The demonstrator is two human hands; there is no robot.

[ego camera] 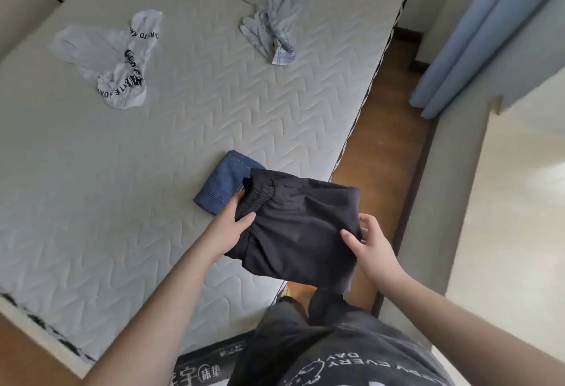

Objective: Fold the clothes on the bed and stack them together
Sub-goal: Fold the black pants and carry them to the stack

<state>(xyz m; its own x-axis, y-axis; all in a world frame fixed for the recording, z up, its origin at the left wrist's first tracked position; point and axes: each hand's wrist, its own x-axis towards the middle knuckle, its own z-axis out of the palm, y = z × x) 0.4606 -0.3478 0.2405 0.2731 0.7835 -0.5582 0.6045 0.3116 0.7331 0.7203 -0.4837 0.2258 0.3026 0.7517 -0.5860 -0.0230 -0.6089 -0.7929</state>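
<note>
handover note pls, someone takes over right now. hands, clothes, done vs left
Left hand: grips the black shorts at the waistband side.
Right hand: holds the shorts' other edge.
The shorts look folded, held over the near right edge of the bed, partly over the folded jeans.
Done: jeans folded; shorts apparently folded.
Left: set the shorts on the jeans, then fold and stack the white printed garment at far left and the grey shirt at far right, both crumpled.
</note>
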